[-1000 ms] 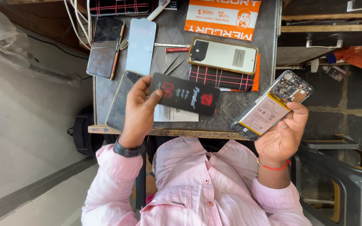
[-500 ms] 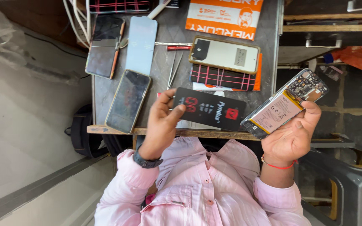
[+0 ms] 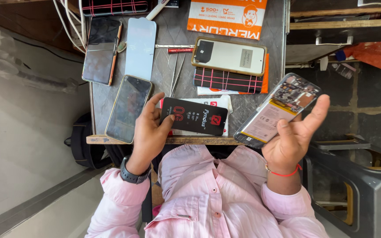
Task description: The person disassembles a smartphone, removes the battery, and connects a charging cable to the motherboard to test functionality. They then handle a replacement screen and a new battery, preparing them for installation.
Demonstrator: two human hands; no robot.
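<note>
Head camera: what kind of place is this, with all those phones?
Probably a phone repair bench. The right hand holds an opened phone showing its battery, the left hand holds a black flat pack, and tweezers lie among spare phones.

Glossy black card packet (image 3: 195,116), glassy phones (image 3: 128,108), worn grey tabletop (image 3: 252,105), pink cloth shirt (image 3: 217,194).

Left hand (image 3: 148,132) grips a flat black phone battery (image 3: 194,116) by its left end, held level over the near edge of the grey bench (image 3: 261,110). Right hand (image 3: 294,136) holds an opened phone (image 3: 278,110) tilted, back cover off, battery and board exposed, just right of the bench edge. On the bench: dark phone (image 3: 128,108) beside the left hand, another phone (image 3: 101,50) and a pale screen protector (image 3: 140,48) farther back, tweezers (image 3: 176,72) mid-bench.
</note>
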